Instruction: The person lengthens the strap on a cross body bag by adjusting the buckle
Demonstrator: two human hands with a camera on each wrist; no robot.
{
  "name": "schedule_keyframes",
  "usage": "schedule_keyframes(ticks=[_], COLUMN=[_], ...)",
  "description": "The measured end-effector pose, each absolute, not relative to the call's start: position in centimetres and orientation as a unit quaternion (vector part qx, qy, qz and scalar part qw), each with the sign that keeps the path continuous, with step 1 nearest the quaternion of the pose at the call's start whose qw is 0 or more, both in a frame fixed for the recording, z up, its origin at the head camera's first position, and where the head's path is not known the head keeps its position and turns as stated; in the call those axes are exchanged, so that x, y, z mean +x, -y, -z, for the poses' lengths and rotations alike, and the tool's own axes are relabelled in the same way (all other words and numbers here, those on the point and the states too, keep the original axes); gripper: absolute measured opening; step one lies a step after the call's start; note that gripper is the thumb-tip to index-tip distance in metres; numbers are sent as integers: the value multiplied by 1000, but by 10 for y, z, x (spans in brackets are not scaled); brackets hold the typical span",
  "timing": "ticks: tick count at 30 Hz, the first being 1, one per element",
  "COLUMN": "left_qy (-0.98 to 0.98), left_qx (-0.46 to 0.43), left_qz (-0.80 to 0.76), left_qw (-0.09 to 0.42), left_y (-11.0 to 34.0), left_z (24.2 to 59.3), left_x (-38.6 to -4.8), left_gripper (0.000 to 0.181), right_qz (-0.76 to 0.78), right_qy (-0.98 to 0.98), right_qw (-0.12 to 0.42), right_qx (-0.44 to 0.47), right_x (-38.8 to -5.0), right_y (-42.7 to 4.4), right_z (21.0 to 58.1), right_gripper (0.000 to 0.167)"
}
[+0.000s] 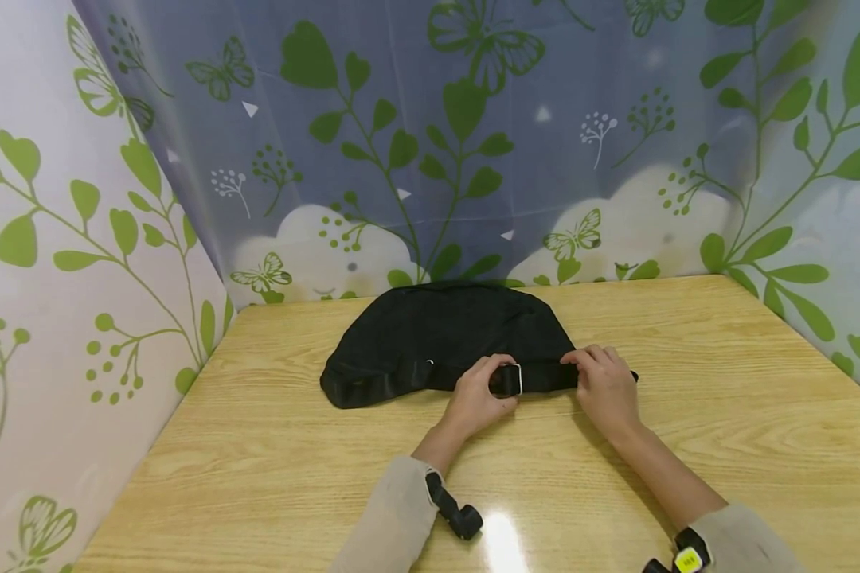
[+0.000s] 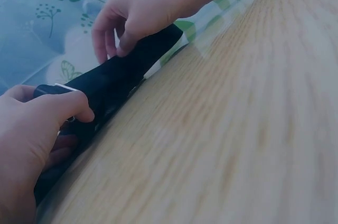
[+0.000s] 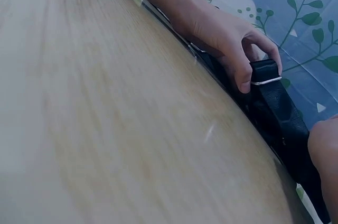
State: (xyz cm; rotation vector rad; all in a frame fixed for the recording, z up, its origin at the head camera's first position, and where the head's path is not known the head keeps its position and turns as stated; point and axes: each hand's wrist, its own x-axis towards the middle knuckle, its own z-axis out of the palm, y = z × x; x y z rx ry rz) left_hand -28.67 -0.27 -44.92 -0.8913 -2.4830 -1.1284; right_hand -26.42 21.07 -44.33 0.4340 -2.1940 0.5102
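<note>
1 black, soft fabric bag with a half-round outline lies on the far part of the pale wood-grain table, its straight edge facing the person and its curved edge near the printed cloth backdrop. Most of it lies beyond and to the left of the person's left hand; its right end reaches just past the right hand.

The left hand holds a flat black strap at 1 silver rectangular metal buckle, thumb on the near side and fingers on the far side, in a rounded, fairly narrow grip. The right hand pinches the black material near the right end with its fingertips, thumb close to fingers.

The head view gives the bag's whole outline, which neither wrist view does. The right wrist view shows the looped top of the strap and the silver bar across it between the left thumb and fingers, while the right hand is cut off at the frame edge. The left wrist view shows the right thumb and fingertips meeting the upper edge of the black material.

Counted: 2 hands, 2 beige sleeves, 2 black wrist devices, 1 bag, 1 buckle.
</note>
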Motion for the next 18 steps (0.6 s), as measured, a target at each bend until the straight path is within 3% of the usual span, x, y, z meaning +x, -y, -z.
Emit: schedule_keyframes(ticks=[5,10,18], left_qy=[850,851,857], left_qx=[-321,-336,-344], left_qz=[402,387,366], left_qw=[116,117,114], left_y=[3,4,4], left_z=[449,449,451], left_x=[-286,-286,-287], left_gripper=[50,51,51], right_qz=[-198,-222,-256], right_qy=[883,870,829], right_qw=[391,366,337], right_qx=[170,243,365], right_x=[-263,-264,-268], right_y=[-211,-207,-204], right_z=[444,444,444], right_gripper=[22,10,27])
